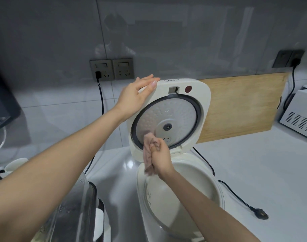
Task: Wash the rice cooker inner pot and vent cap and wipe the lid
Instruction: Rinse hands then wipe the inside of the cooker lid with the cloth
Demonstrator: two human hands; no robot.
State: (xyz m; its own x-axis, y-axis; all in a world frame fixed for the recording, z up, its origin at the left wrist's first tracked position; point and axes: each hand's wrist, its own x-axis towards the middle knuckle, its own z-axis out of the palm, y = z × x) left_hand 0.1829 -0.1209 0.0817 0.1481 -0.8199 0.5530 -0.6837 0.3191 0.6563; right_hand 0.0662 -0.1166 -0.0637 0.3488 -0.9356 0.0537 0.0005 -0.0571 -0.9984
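Gripping a bunched pinkish cloth [149,154], my right hand [160,157] has its fingers curled shut around the soft, wrinkled fabric, whose top end presses against the lower left of the lid's inner plate. Just below my wrist sits the rice cooker body [166,215], a smooth cream shell with a rounded rim; a pale inner pot [189,186] sits in its well, markings on its wall, and I cannot tell whether anything lies in it. To the left, close to me, stands a clear glass container [75,203], blurred, with a white cup shape beside it. On the glossy white desk [254,163] to the right trails a black cord ending in a loose plug [261,214].

Further back, the lid [170,116] stands open and upright: cream plastic, square with rounded corners, ringed by a dark gasket around a dimpled, matte metal disc with a small dark hub at its centre. My left hand [137,95] rests on its upper left corner, fingers spread flat over the edge, holding nothing else. Behind the lid a pale wooden board [241,105] leans against the grey tiled wall, where two sockets [112,69] sit, one with a black plug in it.
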